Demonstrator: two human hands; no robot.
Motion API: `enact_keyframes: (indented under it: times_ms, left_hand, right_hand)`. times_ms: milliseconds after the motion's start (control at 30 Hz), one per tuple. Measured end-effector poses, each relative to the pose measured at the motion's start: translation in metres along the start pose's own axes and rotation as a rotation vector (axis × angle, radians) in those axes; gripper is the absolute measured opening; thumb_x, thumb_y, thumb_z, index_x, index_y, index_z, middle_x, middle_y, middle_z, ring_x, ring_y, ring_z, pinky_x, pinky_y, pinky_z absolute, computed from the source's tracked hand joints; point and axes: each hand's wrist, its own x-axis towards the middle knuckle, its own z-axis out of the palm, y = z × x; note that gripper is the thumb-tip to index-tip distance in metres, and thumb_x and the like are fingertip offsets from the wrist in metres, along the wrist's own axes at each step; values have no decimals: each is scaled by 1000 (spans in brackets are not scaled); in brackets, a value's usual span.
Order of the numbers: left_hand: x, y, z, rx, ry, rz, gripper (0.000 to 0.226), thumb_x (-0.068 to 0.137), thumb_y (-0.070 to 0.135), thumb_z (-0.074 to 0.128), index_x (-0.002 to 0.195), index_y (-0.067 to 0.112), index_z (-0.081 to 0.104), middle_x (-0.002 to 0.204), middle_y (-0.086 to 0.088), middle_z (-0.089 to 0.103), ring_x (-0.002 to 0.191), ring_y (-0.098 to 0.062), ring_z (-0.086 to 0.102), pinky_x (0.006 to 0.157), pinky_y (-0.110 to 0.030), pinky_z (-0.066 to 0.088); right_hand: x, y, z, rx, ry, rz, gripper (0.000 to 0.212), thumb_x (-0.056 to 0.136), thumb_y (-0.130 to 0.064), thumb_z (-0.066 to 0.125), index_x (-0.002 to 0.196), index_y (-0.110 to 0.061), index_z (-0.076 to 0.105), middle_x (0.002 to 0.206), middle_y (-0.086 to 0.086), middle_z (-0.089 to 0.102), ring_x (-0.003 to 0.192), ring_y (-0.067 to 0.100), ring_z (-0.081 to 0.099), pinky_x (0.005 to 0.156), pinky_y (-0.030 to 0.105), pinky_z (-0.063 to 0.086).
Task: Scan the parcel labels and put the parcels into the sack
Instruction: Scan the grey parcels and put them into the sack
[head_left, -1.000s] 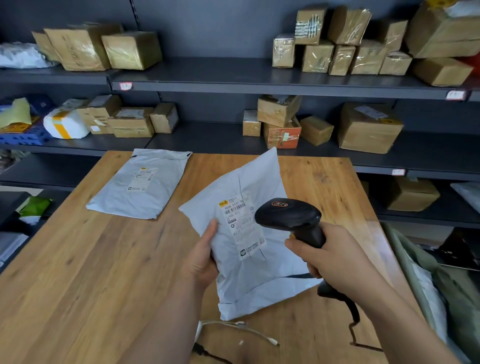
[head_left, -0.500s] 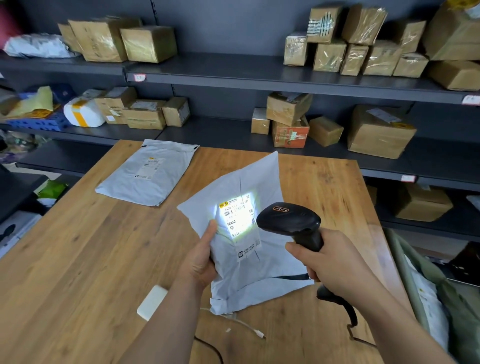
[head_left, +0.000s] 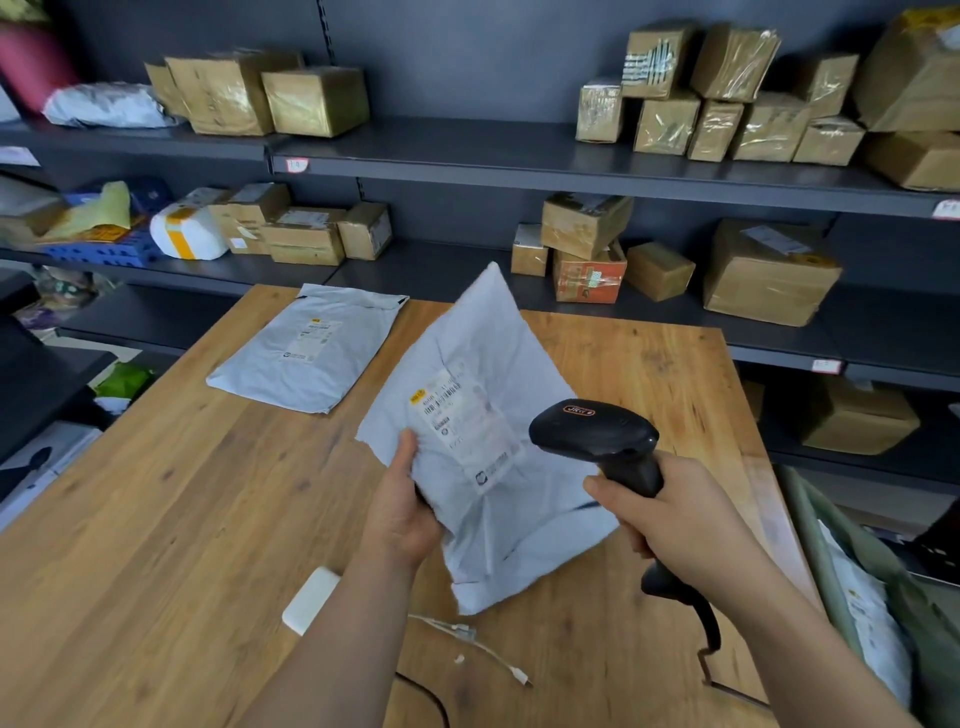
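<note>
Left hand (head_left: 402, 512) grips the grey parcel (head_left: 498, 540) by its left edge, tilted above the worktop (head_left: 156, 519) at frame centre. Its white label (head_left: 467, 426) shows a barcode and a yellow tag, but the print is too blurred to read. Right hand (head_left: 670, 512) clasps a black scanner (head_left: 592, 428) just right of the label; its orange logo is illegible. The sack (head_left: 810, 519) stands at lower right.

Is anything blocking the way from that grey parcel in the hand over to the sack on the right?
Only the right hand gripping the scanner lies between the parcel, held in the left hand, and the sack; nothing else visible does.
</note>
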Motion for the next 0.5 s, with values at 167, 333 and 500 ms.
enact_keyframes:
  times_ms: [167, 333, 500]
  left_hand:
    - [12, -13, -14, 344, 135, -34, 36, 100, 37, 44, 124, 12, 56, 117, -8, 65, 105, -24, 62, 85, -37, 50]
    - [31, -17, -55, 623, 632, 4, 54, 88, 15, 63, 136, 0, 42, 122, -15, 57, 107, -31, 57, 89, -41, 48]
    - [53, 13, -44, 1274, 720, 182, 83, 87, 30, 66, 151, 6, 19, 154, -15, 25, 139, -33, 30, 110, -44, 30]
  right_hand:
    - [4, 0, -4, 40, 1, 15, 34, 85, -27, 69, 77, 3, 56, 51, 8, 52, 41, 12, 46, 51, 33, 42]
    - [12, 9, 3, 22, -30, 63, 37, 85, -27, 69, 81, 7, 55, 54, 9, 52, 42, 12, 48, 52, 33, 43]
    - [23, 18, 14, 31, -34, 129, 31, 85, -24, 69, 74, -1, 52, 52, 4, 48, 39, 10, 45, 48, 28, 40]
